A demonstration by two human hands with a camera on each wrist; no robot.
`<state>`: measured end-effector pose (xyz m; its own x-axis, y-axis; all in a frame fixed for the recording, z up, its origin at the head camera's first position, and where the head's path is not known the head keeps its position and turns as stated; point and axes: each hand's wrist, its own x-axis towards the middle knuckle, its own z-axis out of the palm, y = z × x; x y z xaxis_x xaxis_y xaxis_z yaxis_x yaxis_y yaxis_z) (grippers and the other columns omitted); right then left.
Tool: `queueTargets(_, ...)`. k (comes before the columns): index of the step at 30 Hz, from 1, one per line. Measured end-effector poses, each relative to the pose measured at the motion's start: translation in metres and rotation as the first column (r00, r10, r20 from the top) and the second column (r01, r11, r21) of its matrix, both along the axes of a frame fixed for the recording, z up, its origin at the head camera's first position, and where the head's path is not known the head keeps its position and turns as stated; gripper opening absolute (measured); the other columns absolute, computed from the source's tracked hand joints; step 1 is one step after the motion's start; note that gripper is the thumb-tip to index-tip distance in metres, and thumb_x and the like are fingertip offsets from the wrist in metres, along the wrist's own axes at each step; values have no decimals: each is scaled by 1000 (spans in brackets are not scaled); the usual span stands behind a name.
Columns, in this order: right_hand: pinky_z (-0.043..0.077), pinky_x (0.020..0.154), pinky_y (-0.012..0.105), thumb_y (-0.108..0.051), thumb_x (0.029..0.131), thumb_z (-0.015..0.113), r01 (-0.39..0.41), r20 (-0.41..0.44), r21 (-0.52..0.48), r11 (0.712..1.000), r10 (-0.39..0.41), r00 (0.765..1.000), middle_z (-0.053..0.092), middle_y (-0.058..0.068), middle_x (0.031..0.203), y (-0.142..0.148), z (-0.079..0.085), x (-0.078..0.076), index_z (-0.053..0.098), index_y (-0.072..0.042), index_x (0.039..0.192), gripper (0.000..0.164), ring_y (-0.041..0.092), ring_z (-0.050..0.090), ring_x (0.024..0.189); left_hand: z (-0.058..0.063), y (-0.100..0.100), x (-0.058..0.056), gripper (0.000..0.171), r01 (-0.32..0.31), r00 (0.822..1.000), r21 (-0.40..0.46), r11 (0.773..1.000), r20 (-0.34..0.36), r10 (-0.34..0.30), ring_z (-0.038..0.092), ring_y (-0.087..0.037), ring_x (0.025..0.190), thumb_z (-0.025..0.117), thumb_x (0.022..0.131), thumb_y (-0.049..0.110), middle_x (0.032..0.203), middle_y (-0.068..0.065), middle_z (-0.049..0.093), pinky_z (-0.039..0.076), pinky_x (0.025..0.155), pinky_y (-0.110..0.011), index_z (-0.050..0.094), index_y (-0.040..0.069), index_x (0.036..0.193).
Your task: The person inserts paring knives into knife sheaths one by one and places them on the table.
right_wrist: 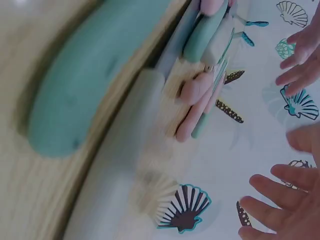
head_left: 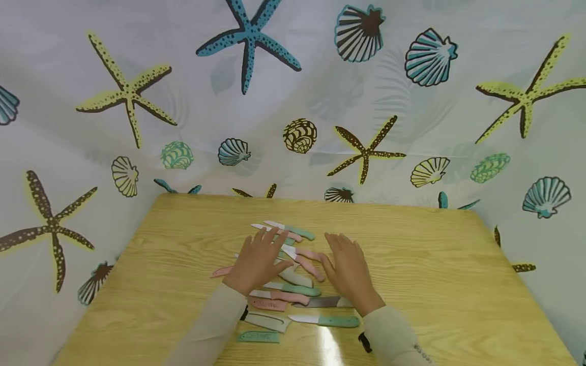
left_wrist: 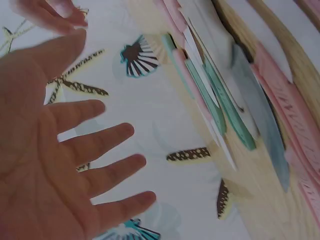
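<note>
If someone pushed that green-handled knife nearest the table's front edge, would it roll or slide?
The green-handled knife would probably slide rather than roll: it lies flat on the smooth, glossy wooden table. It looks small and light, with a thin white blade that seems stiff. The rounded handle may feel a bit slippery.

Bright, even light; table [head_left: 412,264] glare (wrist views blurred).
</note>
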<state>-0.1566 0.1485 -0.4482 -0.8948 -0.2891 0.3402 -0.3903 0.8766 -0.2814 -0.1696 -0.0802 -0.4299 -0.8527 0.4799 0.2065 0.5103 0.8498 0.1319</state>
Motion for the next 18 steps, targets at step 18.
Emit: queueTargets(18, 52, 74, 35, -15, 78, 73, 24, -50, -147, 989, -32, 998, 67, 4, 95, 27, -8, 84, 69, -7, 95, 20, 22, 63, 87, -5, 6, -61, 19, 76, 995, 30, 997, 56, -77, 59, -19, 79, 72, 79, 7, 89, -6, 62, 50, 68, -28, 70, 6, 98)
